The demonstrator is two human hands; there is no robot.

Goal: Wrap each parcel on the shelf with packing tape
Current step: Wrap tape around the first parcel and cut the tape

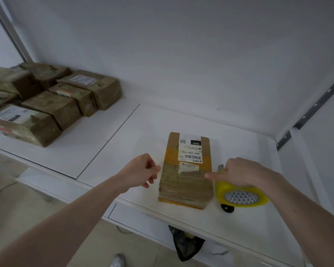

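Where the white shelf (108, 143) runs off to the far left, a heap of taped brown parcels (46, 101) piled close together. Toward the middle, left hand (141, 171) hovering just beside the parcel's left edge, fingers loosely curled, thumb and forefinger tips close, holding nothing that can be made out. Then the cardboard parcel (187, 170) lying flat near the shelf's front edge, label up, near half banded in tape; right hand (239, 174) resting over the yellow tape dispenser (241, 195) just beside it, forefinger stretched onto the parcel's right edge, grip on the dispenser impossible to tell.
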